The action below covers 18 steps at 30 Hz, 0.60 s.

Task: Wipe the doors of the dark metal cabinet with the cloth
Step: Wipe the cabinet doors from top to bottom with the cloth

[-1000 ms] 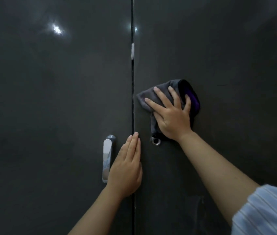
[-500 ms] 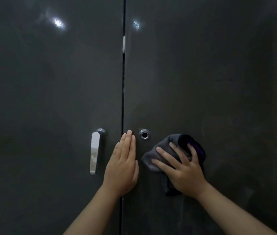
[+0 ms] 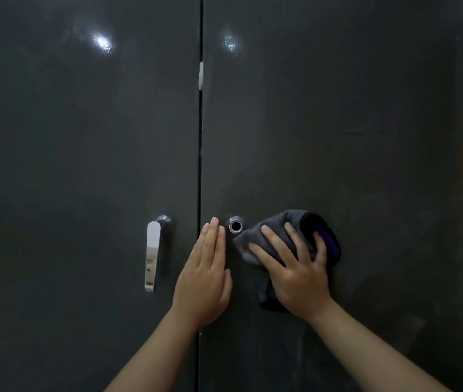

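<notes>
Two dark metal doors, closed, fill the view. Left door (image 3: 83, 165): chrome lever handle (image 3: 154, 253), upright, near the centre seam. Left hand (image 3: 205, 281): flat and released, fingers together, pressed over the seam, grasping nothing. Right door (image 3: 338, 123): round chrome lock (image 3: 235, 226), just beside the left fingertips. Grey cloth (image 3: 255, 239), purple-edged, lies against this door, touching the lock's right side. Right hand (image 3: 295, 275): fingers spread, palm pinning the cloth flat.
</notes>
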Tool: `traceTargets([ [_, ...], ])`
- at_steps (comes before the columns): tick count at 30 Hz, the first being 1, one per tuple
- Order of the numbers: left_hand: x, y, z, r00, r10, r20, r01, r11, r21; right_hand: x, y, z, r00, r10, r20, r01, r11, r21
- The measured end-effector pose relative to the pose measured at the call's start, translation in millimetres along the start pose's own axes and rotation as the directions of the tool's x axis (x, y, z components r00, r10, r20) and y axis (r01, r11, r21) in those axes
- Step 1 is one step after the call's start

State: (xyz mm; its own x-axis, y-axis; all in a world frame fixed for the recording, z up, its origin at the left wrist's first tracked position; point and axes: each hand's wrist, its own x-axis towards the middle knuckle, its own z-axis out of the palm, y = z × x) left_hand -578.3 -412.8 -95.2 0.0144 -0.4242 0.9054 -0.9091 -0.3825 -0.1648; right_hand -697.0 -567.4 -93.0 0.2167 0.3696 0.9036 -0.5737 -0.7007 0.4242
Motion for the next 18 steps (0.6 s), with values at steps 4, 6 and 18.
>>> traceTargets([
  [4, 3, -2, 0, 1.000, 0.002, 0.013, -0.002, 1.000, 0.018, 21, -1, 2, 0.995, 0.095, 0.015, -0.095, 0.995, 0.033],
  [6, 2, -2, 1, 1.000, 0.010, 0.010, -0.010, 0.999, 0.030, 34, 0, 4, 0.993, 0.118, 0.025, -0.119, 0.991, 0.061],
  [18, 5, 3, 4, 0.999, -0.044, -0.002, 0.044, 0.999, -0.001, 76, -2, 3, 0.992, 0.000, 0.129, -0.026, 0.979, 0.201],
])
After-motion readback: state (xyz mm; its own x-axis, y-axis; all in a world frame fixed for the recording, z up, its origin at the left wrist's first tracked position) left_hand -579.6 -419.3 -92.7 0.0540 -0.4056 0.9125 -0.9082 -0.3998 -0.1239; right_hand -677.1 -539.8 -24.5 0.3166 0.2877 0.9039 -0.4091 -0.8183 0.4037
